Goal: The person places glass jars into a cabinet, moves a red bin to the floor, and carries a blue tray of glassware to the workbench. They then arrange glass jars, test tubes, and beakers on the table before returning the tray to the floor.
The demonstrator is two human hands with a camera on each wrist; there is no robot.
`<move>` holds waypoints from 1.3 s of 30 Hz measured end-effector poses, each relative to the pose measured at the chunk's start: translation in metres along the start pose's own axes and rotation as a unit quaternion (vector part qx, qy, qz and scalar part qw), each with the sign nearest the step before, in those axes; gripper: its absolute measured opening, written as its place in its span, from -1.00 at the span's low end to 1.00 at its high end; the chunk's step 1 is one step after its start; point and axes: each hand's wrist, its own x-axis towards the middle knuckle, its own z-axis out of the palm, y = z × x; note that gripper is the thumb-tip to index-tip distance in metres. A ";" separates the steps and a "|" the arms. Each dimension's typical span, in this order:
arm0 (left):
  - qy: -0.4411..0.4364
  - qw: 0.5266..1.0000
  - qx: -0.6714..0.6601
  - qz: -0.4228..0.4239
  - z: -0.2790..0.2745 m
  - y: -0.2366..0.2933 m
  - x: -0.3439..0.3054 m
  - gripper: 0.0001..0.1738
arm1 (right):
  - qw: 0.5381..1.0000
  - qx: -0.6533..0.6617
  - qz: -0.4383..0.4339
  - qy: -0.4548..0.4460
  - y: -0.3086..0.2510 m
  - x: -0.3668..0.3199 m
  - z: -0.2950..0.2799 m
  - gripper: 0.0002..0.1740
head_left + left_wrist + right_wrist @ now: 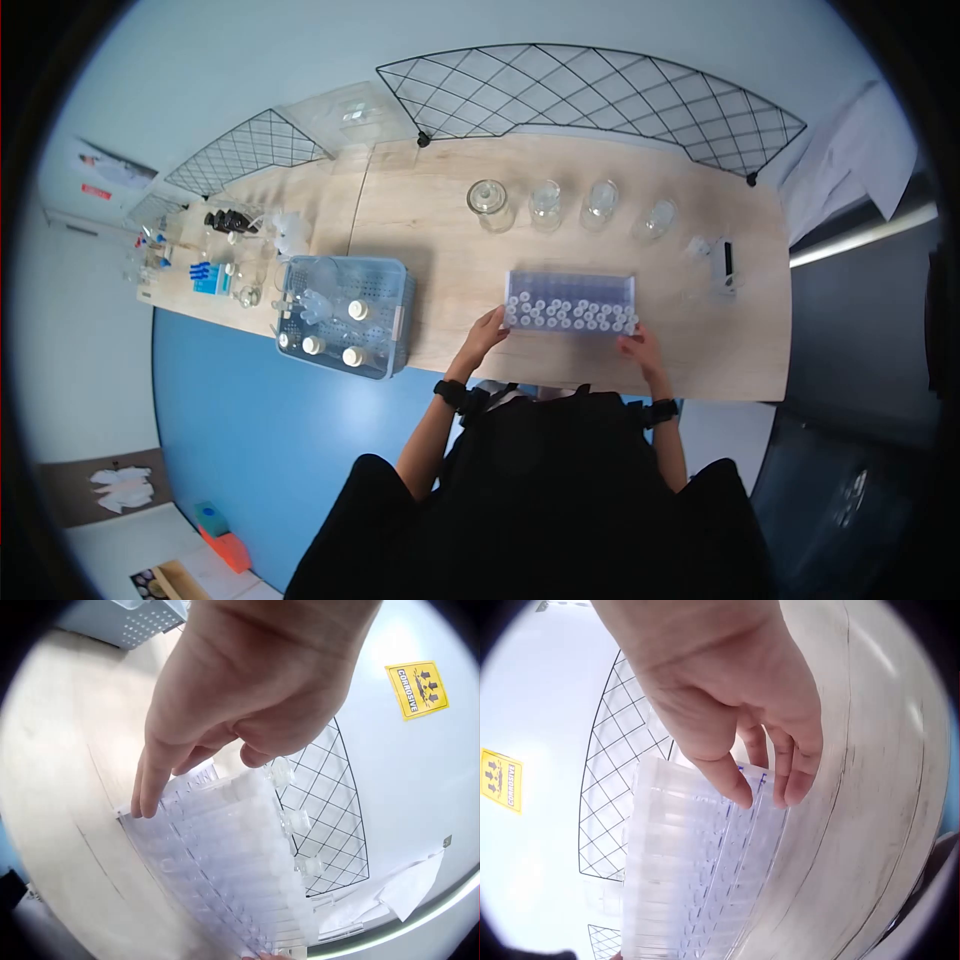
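Observation:
A clear plastic tube rack filled with several capped tubes lies on the wooden table in front of the person. My left hand touches the rack's left end. In the left wrist view the left hand has its index fingertip on the rack's lower corner and its thumb near the tube caps. My right hand rests at the rack's right front corner. In the right wrist view the right hand lays its thumb tip and loosely extended fingers against the rack's end.
A blue perforated basket with white-capped bottles stands left of the rack. Several glass flasks line the back of the table before a black wire mesh panel. More labware clutters the far left, and a small device sits at right.

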 end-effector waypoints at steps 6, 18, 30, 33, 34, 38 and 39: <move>0.112 0.958 0.237 0.114 0.009 0.028 -0.004 -0.54 | 0.998 -0.057 0.024 -0.020 -0.020 0.005 -0.017 -0.47; 0.012 0.859 0.355 0.370 0.027 0.061 -0.012 -0.63 | 0.897 -0.319 -0.241 0.190 -0.080 -0.018 -0.005 -0.76; 0.027 0.731 0.522 0.439 0.032 0.062 -0.025 -0.58 | 0.815 -0.372 -0.443 0.025 -0.128 -0.030 0.063 -0.82; 0.039 0.702 0.555 0.444 0.040 0.057 -0.029 -0.57 | 0.787 -0.407 -0.463 -0.009 -0.126 -0.024 0.071 -0.79; 0.041 0.703 0.555 0.442 0.043 0.056 -0.029 -0.57 | 0.783 -0.411 -0.467 -0.012 -0.127 -0.022 0.072 -0.77; 0.075 0.675 0.601 0.422 0.053 0.045 -0.024 -0.52 | 0.775 -0.412 -0.477 -0.040 -0.126 -0.018 0.078 -0.69; 0.087 0.661 0.615 0.421 0.055 0.045 -0.023 -0.51 | 0.775 -0.413 -0.477 -0.041 -0.127 -0.017 0.080 -0.69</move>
